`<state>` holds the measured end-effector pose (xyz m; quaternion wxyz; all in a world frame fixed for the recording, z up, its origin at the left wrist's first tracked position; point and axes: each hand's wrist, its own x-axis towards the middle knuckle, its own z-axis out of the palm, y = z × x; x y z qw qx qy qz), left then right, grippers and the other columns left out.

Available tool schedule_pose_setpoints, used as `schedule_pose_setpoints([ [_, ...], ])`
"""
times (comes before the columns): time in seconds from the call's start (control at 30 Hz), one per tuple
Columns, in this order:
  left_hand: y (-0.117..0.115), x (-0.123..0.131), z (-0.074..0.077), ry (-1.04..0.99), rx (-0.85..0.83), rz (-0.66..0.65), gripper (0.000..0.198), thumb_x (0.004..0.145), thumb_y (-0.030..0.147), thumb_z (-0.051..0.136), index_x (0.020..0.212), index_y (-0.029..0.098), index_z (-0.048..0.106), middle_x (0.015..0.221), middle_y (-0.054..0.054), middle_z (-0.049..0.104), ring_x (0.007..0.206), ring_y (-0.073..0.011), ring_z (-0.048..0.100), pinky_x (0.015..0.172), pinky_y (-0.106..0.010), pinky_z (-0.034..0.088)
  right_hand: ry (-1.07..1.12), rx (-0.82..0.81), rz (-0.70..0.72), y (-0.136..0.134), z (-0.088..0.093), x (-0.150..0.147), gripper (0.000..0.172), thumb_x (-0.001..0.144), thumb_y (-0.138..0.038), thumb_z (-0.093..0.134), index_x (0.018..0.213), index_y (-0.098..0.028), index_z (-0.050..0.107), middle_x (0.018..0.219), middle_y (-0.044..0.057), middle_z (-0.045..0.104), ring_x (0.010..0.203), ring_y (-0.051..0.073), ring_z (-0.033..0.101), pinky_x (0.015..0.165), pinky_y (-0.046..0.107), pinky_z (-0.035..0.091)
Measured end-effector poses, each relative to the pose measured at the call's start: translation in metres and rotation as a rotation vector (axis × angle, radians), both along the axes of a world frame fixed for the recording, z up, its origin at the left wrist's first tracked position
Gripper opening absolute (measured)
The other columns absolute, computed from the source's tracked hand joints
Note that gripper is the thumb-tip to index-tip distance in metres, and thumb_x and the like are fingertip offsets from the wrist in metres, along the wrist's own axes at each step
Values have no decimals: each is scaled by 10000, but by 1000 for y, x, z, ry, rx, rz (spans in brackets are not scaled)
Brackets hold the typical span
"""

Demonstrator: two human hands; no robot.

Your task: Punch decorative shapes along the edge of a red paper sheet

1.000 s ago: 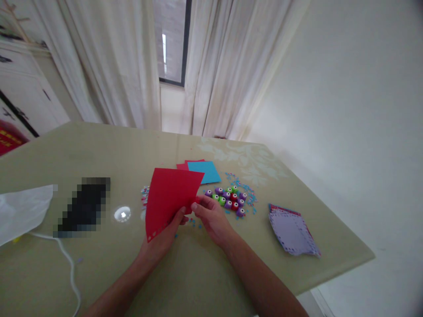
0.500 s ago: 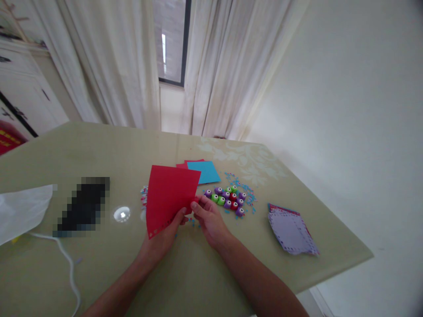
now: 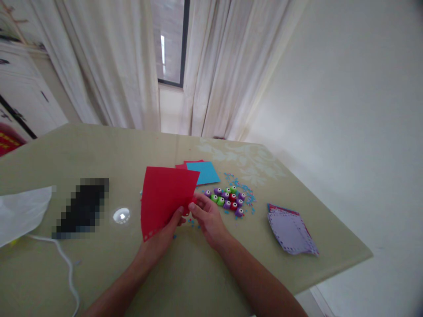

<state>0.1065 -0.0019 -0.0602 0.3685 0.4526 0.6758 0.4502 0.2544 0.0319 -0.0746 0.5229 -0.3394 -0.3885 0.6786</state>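
A red paper sheet with small holes along its lower edge is raised above the table. My left hand grips its lower part, thumb on the front. My right hand is closed on a small red object at the sheet's right edge; it looks like a punch, mostly hidden by the fingers. Just beyond the right hand lie several small punches with eye shapes, in purple, green and red. Tiny blue and red paper bits are scattered around them.
Blue and red sheets lie behind the held sheet. A stack of punched lilac sheets is at the right. On the left are a pixelated dark object, white paper, a white cable and a bright round spot.
The red sheet has shifted slightly left and turned a little, with its left edge lower. Both hands keep their hold, and the right fingers have moved slightly left.
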Motion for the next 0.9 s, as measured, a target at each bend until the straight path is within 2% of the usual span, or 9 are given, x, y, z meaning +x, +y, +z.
schedule_pose_setpoints([
  [0.07, 0, -2, -1, 9, 24, -15, 446, 751, 681, 632, 679, 252, 733, 696, -77, 788, 687, -304, 764, 725, -424, 613, 7, 3, -34, 2, 1, 2, 399, 732, -320, 918, 1089, -245, 755, 970, 14, 786, 790, 149, 664, 731, 266, 486],
  [0.2, 1, -6, -2, -7, 63, -68, 466, 779, 683, 609, 677, 244, 729, 674, -77, 777, 710, -302, 761, 732, -415, 594, -55, 65, -125, 8, 4, 9, 365, 734, -325, 912, 1058, -240, 766, 1027, 26, 786, 921, 171, 684, 855, 290, 504],
  [0.37, 3, -9, -6, -38, 45, -36, 498, 791, 705, 606, 688, 236, 737, 695, -79, 782, 724, -294, 753, 771, -418, 579, -202, 54, -113, 15, 1, 16, 344, 800, -416, 824, 1085, -230, 773, 964, 34, 774, 824, 178, 655, 750, 300, 485],
  [0.43, 3, -9, -7, -68, 53, -15, 498, 795, 704, 616, 697, 231, 738, 712, -83, 787, 727, -291, 750, 788, -423, 576, -371, 133, -134, 17, 0, 19, 336, 823, -425, 793, 1094, -227, 768, 951, 41, 762, 814, 193, 645, 745, 319, 491],
  [0.5, 3, -10, -5, -89, 52, 4, 490, 793, 697, 622, 688, 231, 734, 703, -84, 783, 719, -288, 743, 785, -422, 574, -626, 297, -153, 17, -1, 22, 318, 847, -371, 762, 1128, -222, 760, 955, 51, 744, 823, 209, 633, 774, 345, 503],
  [0.6, 2, -10, 1, -110, 47, 44, 478, 780, 688, 623, 650, 239, 721, 663, -76, 764, 686, -280, 725, 762, -412, 574, -1053, 579, -154, 18, -3, 24, 334, 870, -217, 686, 1200, -212, 739, 1060, 91, 725, 971, 256, 626, 917, 403, 499],
  [0.67, 0, -9, 6, -127, 40, 74, 472, 777, 679, 618, 621, 244, 713, 642, -73, 753, 670, -274, 716, 759, -408, 575, -1272, 698, -127, 19, -5, 24, 354, 885, -152, 633, 1223, -205, 725, 1149, 116, 707, 1085, 282, 601, 1006, 431, 473],
  [0.8, -3, -9, 10, -123, 46, 95, 478, 804, 654, 605, 559, 252, 687, 628, -67, 738, 674, -260, 709, 771, -391, 568, -1569, 793, -95, 24, -6, 20, 346, 927, -104, 553, 1229, -163, 712, 1267, 157, 672, 1166, 304, 556, 1063, 436, 443],
  [0.9, -2, -9, 2, -102, 88, 111, 488, 834, 649, 598, 569, 250, 691, 641, -57, 737, 681, -247, 705, 798, -386, 556, -1730, 799, -127, 26, -10, 16, 439, 944, -119, 548, 1371, -147, 647, 1432, 185, 613, 1240, 343, 521, 1055, 483, 413],
])
